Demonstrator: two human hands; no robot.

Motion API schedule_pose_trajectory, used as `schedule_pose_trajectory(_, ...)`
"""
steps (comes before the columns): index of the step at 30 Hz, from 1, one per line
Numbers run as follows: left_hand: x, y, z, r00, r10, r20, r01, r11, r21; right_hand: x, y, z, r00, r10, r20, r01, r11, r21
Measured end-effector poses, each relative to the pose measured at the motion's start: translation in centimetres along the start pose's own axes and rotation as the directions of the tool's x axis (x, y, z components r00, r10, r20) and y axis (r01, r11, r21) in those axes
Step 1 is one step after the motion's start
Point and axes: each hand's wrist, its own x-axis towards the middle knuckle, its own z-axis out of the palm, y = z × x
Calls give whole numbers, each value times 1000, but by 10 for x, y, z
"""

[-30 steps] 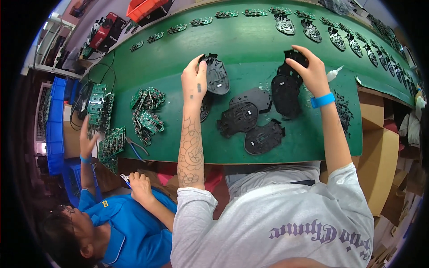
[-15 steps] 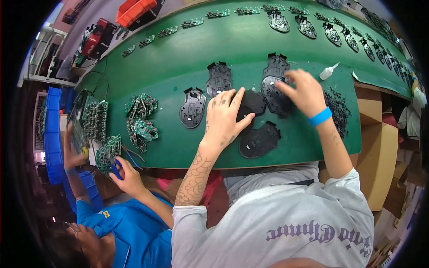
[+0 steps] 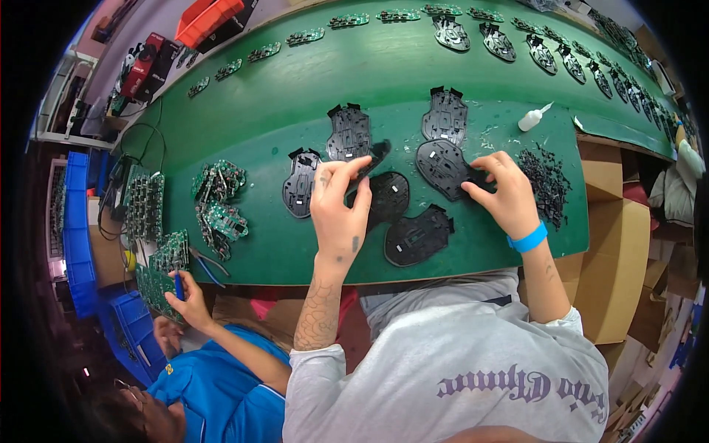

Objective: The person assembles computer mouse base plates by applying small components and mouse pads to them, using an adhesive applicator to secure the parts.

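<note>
Both hands have dropped lower onto the green counter point(image 3: 244, 111): left hand point(image 3: 340, 203) pinches a black plastic shell point(image 3: 373, 155), right hand point(image 3: 502, 192) presses fingers on another black shell point(image 3: 443, 166).

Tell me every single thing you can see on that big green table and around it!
green table: one, green, runs across the whole top of the view
black plastic base plates: six, black, lying flat in the middle near the hands
small black parts pile: one heap, black, right of the right hand
squeeze bottle: one, white, lying above that heap
circuit boards: a loose cluster, green, left part of the table
far row of plates and boards: many, black and green, along the back edge
red bin: one, red, top left
blue crates: several, blue, far left
cardboard boxes: several, brown, right side
co-worker: one, blue shirt, lower left
left hand: one, on a black plate
right hand: one, blue wristband, on a black plate
</note>
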Motion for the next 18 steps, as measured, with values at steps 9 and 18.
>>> schedule_pose_trajectory(9,-57,-6,-18,919,348,-188,-240,868,434,93,-15,9,837,-544,-54,547,834,77)
schedule_pose_trajectory(18,-142,-14,-34,923,7,-385,228,797,560,170,-22,72,596,-712,371,732,672,112)
